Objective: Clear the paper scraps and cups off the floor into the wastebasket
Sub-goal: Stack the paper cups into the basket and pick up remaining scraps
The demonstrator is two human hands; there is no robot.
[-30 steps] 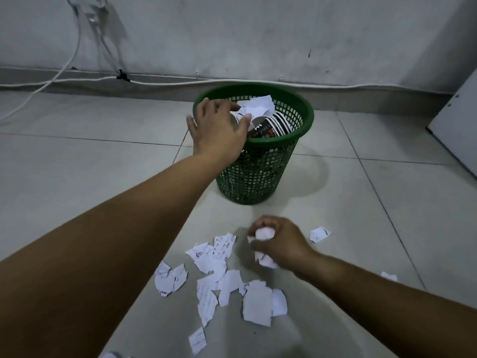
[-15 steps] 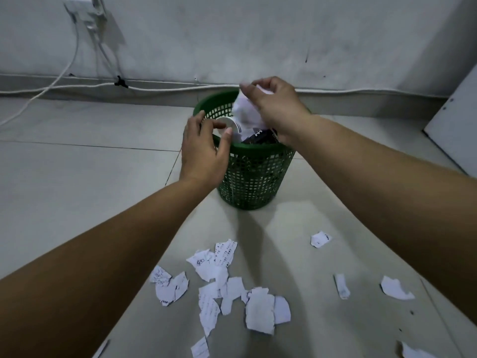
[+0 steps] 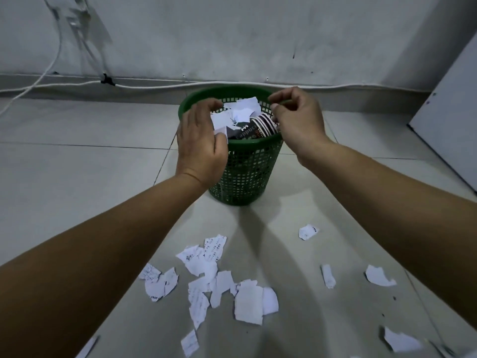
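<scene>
A green mesh wastebasket (image 3: 247, 171) stands on the tiled floor near the wall. It holds white paper scraps (image 3: 242, 109) and dark printed cups (image 3: 260, 125). My left hand (image 3: 201, 143) lies palm down over the basket's left rim with its fingers curved; a white scrap sits by the thumb. My right hand (image 3: 299, 122) hovers over the right rim, fingers loosely curled, with nothing visible in it. A cluster of torn paper (image 3: 247, 303) lies on the floor in front of the basket, with single scraps to the right (image 3: 307, 231) (image 3: 379, 276).
A white cable (image 3: 154, 85) runs along the baseboard behind the basket, with cords hanging from a wall outlet (image 3: 69, 9) at upper left. A white panel (image 3: 451, 125) leans at the right. More scraps (image 3: 401, 342) lie at the lower right.
My right hand picked up scraps from the floor, carried them over the basket and let them go; paper now lies on top inside. My left hand stayed at the left rim.
</scene>
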